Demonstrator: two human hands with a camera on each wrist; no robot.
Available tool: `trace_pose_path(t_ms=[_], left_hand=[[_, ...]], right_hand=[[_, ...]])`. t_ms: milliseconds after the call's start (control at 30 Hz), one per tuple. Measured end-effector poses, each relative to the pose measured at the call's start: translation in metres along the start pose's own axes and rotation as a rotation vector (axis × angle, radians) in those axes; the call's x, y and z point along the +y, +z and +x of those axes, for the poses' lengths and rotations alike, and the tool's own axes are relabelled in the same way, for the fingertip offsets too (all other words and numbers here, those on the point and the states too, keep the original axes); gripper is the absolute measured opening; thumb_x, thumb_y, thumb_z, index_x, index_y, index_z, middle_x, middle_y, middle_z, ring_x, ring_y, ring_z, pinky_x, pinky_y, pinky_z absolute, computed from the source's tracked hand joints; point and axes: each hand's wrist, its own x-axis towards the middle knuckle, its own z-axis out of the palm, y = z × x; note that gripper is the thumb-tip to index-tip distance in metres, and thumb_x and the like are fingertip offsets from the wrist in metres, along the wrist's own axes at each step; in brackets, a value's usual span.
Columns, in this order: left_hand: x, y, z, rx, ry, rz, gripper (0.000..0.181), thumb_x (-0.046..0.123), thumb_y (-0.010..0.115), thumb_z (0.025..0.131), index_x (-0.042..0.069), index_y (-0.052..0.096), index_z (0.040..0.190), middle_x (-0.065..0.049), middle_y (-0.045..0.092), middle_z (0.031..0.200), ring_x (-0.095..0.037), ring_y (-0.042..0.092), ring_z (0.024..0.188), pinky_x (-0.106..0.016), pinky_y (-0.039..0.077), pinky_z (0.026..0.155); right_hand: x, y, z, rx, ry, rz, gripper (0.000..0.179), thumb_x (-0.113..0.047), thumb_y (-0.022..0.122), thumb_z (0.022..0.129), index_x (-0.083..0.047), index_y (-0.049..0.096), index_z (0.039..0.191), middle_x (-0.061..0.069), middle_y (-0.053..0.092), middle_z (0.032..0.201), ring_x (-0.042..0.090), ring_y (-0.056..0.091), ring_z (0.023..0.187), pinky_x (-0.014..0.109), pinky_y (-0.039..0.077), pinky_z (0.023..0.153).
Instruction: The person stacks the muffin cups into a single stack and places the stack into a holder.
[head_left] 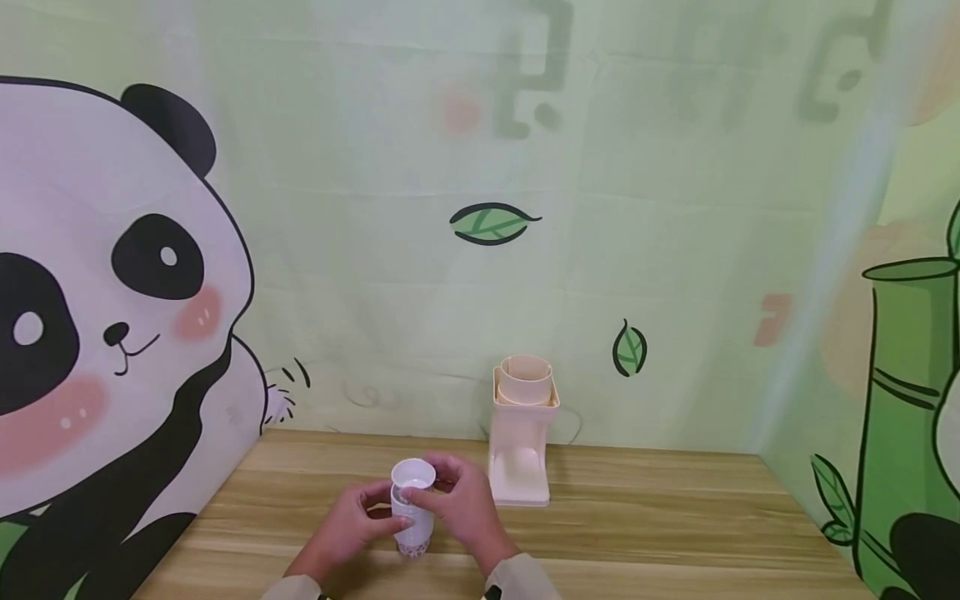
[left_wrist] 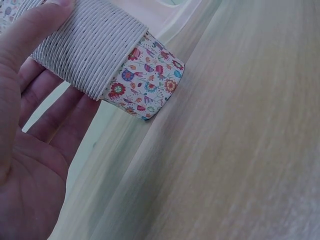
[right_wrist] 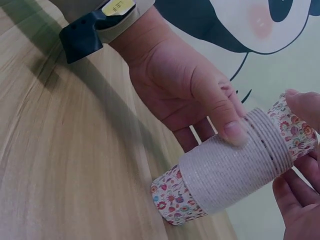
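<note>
A stack of white paper cups stands roughly upright over the table, its close-set rims showing above a floral-printed base. My left hand holds the stack from the left, thumb across the rims and fingers behind. At the upper end, a single floral paper cup stands partly out of the stack, its white mouth facing up. My right hand pinches this top cup between thumb and fingers. Whether the base touches the wood I cannot tell.
Behind and right of the hands, a pale pink stand carries a round holder on top. The wooden table meets a printed cloth backdrop with a panda, leaves and bamboo.
</note>
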Motion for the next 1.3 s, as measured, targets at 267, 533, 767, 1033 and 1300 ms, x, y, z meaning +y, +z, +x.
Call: trace_pose_path(t_ms=[267,533,767,1033,1300], left_hand=[[0.000,-0.001,0.000,-0.005,-0.006,-0.007,0.048,0.018,0.078,0.076,0.007,0.062,0.119,-0.014,0.064,0.117,-0.022,0.064,0.102,-0.025,0.054,0.085],[0.000,0.000,0.000,0.007,-0.002,-0.001,0.047,0.017,0.079,0.075,0.008,0.062,0.118,-0.014,0.065,0.115,-0.019,0.064,0.101,-0.024,0.054,0.085],[0.001,0.001,0.000,0.009,-0.003,-0.002,0.047,0.017,0.079,0.075,0.007,0.062,0.118,-0.014,0.065,0.116,-0.018,0.064,0.101,-0.024,0.053,0.085],[0.000,0.001,0.000,0.007,-0.008,0.012,0.047,0.018,0.079,0.076,0.007,0.062,0.118,-0.014,0.065,0.116,-0.019,0.064,0.101,-0.024,0.053,0.085],[0.000,0.001,0.000,0.003,-0.008,0.002,0.048,0.017,0.079,0.076,0.007,0.062,0.119,-0.014,0.065,0.117,-0.021,0.064,0.102,-0.024,0.053,0.085]], right_hand=[[0.006,0.000,-0.002,-0.020,0.024,-0.036,0.049,-0.021,0.082,0.072,-0.005,0.063,0.115,0.010,0.069,0.107,0.023,0.064,0.101,0.040,0.052,0.091],[0.010,-0.002,-0.004,-0.045,0.008,-0.034,0.052,-0.022,0.082,0.072,-0.004,0.062,0.117,0.012,0.068,0.108,0.025,0.064,0.102,0.034,0.053,0.089],[0.015,-0.002,-0.006,-0.053,-0.003,-0.001,0.057,-0.017,0.081,0.073,0.001,0.058,0.121,0.017,0.066,0.111,0.030,0.063,0.103,0.034,0.053,0.088],[0.016,0.000,-0.008,-0.031,0.013,0.018,0.053,-0.016,0.080,0.074,0.002,0.060,0.119,0.017,0.067,0.109,0.028,0.064,0.103,0.030,0.054,0.087],[0.019,0.002,-0.007,-0.028,0.016,0.024,0.050,-0.018,0.080,0.074,0.001,0.062,0.117,0.015,0.068,0.108,0.025,0.064,0.101,0.024,0.054,0.084]])
